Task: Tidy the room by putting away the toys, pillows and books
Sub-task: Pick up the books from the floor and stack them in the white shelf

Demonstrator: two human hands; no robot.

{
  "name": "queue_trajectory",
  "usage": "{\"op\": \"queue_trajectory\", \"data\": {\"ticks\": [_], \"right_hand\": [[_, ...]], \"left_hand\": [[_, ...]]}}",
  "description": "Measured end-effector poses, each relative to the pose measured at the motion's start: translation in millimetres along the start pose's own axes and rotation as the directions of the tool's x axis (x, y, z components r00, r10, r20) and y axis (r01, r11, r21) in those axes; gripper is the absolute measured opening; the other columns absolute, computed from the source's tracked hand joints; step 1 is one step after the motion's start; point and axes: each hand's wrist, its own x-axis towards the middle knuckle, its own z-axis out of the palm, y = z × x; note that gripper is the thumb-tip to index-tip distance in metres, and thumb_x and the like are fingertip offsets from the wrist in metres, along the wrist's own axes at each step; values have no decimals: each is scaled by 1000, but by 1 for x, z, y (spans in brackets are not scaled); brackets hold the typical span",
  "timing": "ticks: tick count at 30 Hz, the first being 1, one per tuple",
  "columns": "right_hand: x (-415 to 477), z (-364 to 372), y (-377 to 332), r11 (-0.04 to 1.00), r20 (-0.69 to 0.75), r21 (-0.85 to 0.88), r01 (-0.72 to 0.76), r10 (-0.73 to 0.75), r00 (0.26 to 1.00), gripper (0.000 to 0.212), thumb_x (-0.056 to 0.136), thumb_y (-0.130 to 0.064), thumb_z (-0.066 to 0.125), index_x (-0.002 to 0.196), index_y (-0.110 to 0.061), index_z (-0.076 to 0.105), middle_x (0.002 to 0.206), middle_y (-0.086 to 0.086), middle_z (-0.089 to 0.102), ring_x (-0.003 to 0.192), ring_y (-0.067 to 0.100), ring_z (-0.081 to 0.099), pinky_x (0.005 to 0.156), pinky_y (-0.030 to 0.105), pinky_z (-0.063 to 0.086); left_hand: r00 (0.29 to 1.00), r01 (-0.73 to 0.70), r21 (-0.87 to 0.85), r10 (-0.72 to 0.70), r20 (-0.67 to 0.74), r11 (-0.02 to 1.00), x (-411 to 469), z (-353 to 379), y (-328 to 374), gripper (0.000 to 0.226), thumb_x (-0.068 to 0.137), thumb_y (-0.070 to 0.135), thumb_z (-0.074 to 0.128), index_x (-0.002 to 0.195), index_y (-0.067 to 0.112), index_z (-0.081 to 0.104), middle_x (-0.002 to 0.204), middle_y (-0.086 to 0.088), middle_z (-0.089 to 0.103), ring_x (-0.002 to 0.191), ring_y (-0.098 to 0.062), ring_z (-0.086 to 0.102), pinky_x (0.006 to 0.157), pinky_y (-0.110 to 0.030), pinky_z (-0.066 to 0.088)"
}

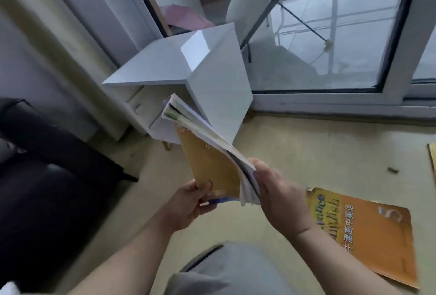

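Books (210,164): a stack with an orange cover, held tilted in the air above the floor (295,143), its far end in front of the table (165,63).
Left hand (188,207): thumb on the orange cover, fingers curled under the stack's near edge.
Right hand (280,198): fingers wrapped round the stack's near corner, pages bending.
Orange book (372,235): flat on the floor, right of the right hand, partly hidden by the forearm.
Table: white, by the window (330,35); the stack hides part of its drawers.
Around: black sofa (47,164) at left, small scrap (392,170) on the floor at right.
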Motion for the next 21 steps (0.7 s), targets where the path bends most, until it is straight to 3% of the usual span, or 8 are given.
{"op": "queue_trajectory", "data": {"ticks": [1,5,7,9,12,15,18,21], "right_hand": [[9,20,-4,999,46,-30,30,-29,999,42,97,-31,46,139,-25,50,107,5,71,66,33,65,48,32,48],[43,92,-18,997,231,-71,26,-9,973,45,95,-33,47,140,-24,53,97,0,66,66,28,58,49,31,43],[62,134,-27,992,318,-34,-121,126,940,38,98,-30,48,135,-31,50,91,-3,64,70,26,59,54,37,48],[80,160,-35,905,331,94,-416,366,870,29,101,-21,48,125,-36,54,85,-5,65,71,23,62,59,44,56],[119,209,-39,588,371,239,-772,680,633,28,102,-14,43,114,-33,60,96,2,67,66,28,62,43,42,56],[156,252,-24,451,299,271,-850,800,520,31,106,-17,43,134,-21,55,125,3,58,70,25,62,38,28,50],[174,283,-2,265,278,318,-910,892,357,21,107,-23,45,124,-16,55,114,9,62,58,24,65,39,25,48],[173,310,7,-107,353,416,-903,934,52,17,104,-11,47,117,-10,58,89,9,64,52,18,59,41,22,47]], "left_hand": [[1000,4,-38,-4,-6,999,7,-18,-7,20,100,22,59,115,9,62,96,-5,76,87,-17,73,80,-39,62],[997,47,-124,-53,-48,991,39,-81,-28,26,103,24,56,125,11,61,119,-15,73,106,-30,71,85,-56,60],[992,71,-157,-87,-97,985,59,-116,-38,27,104,24,55,127,11,60,115,-15,75,99,-31,72,77,-51,62],[982,62,-89,-77,-174,994,75,-141,-34,24,106,26,53,125,13,60,103,-11,77,88,-29,73,67,-45,61],[914,-16,43,32,-404,999,110,-192,-8,19,107,21,51,118,10,61,97,-14,74,81,-35,73,55,-39,58],[818,-81,187,173,-549,979,146,-246,37,14,108,20,49,116,14,59,92,-12,72,77,-39,74,50,-36,58],[829,-122,158,188,-527,980,184,-288,68,18,107,15,50,122,15,60,89,-14,74,60,-26,74,48,-28,56],[899,-77,90,108,-424,993,223,-309,75,24,101,-1,55,122,9,58,91,-12,70,56,-18,70,45,-20,51]]}}
